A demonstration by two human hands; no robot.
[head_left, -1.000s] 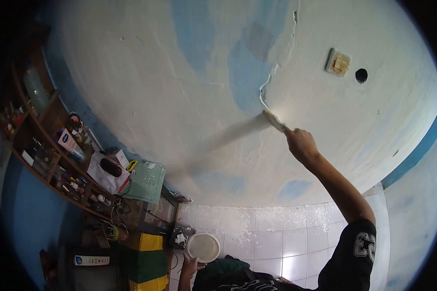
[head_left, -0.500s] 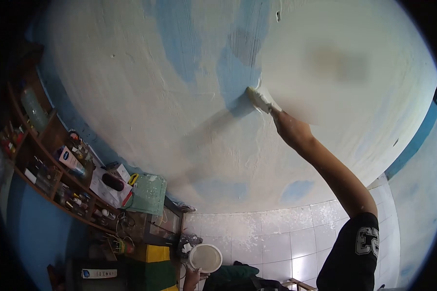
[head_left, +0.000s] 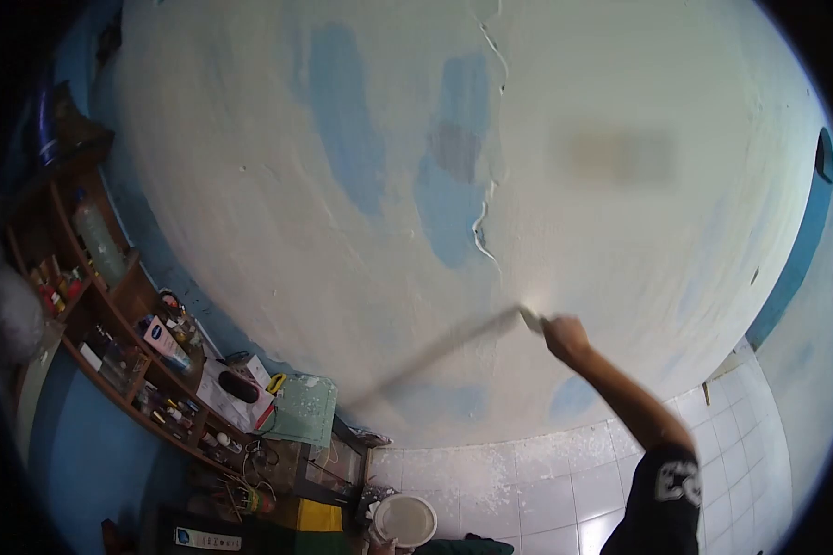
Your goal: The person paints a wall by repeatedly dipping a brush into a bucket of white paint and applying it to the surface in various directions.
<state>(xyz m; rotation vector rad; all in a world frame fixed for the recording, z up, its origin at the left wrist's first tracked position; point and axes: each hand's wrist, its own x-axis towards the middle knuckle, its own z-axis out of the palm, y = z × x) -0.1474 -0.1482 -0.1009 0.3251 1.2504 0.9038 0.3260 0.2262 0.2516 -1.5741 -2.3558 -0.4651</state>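
High on the right side, my right hand (head_left: 565, 338) is closed around the handle of a putty knife (head_left: 530, 320). Its blade presses on the wall (head_left: 611, 250), which carries pale putty with light blue patches showing through. A raised white ridge of putty (head_left: 479, 231) runs down the wall above the blade, beside a blue patch. At the bottom, my left hand (head_left: 382, 546) grips the rim of a round white bucket (head_left: 433, 527) with pale contents; most of this hand is cut off by the frame's edge.
Wooden shelves (head_left: 111, 370) with bottles and small items stand at the left. A green box lid (head_left: 305, 407) and a glass-fronted cabinet (head_left: 329, 462) sit close to the wall. White flakes litter the floor tiles (head_left: 546, 504) along the wall's foot.
My right hand and the putty knife have moved down the wall, leaving a white ridge above. The camera's view has shifted slightly. My left hand still holds the bucket.
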